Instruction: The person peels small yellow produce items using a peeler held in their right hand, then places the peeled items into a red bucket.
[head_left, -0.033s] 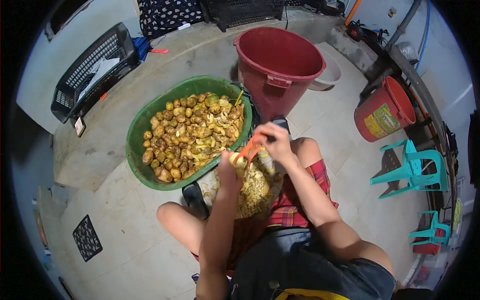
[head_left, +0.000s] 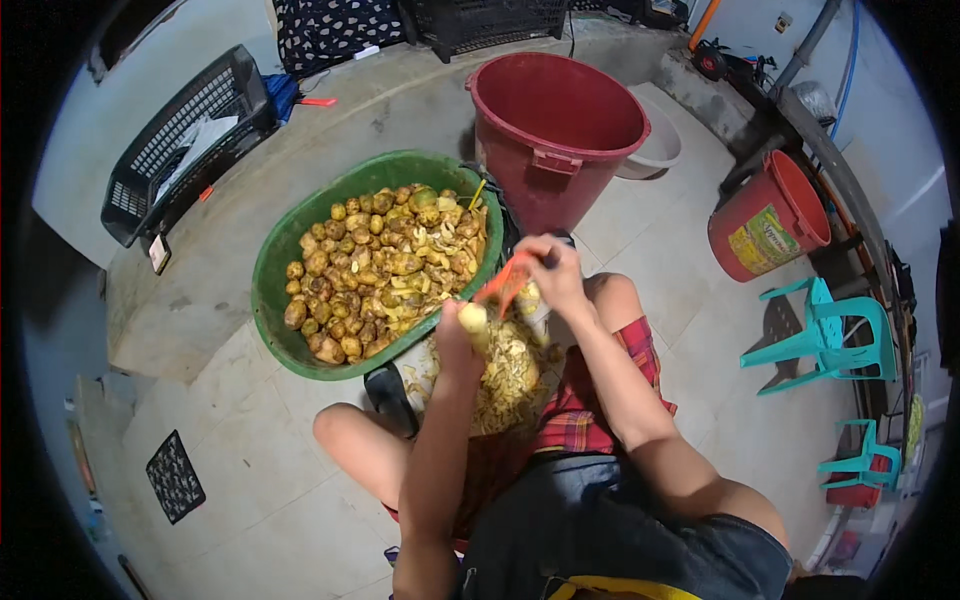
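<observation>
My left hand [head_left: 456,338] is closed round a pale, partly peeled potato [head_left: 473,318] by the near right rim of the green tub [head_left: 264,285]. My right hand [head_left: 555,272] grips an orange peeler [head_left: 508,283], slightly blurred, its head close to the potato's upper side. Whether the blade touches the potato I cannot tell. Below both hands, a heap of pale peelings [head_left: 508,385] lies between my legs. Unpeeled brown potatoes [head_left: 340,265] fill the tub, with loose peelings among those on its right side.
A tall dark red bin [head_left: 540,190] stands just beyond the tub, with a pale basin [head_left: 655,150] behind it. To the right are a smaller red bucket [head_left: 770,220] and teal plastic chairs [head_left: 825,335]. A black crate [head_left: 190,140] sits on the ledge at far left.
My right hand and the peeler have shifted slightly up and left, uncovering more of the potato. My left hand has hardly moved.
</observation>
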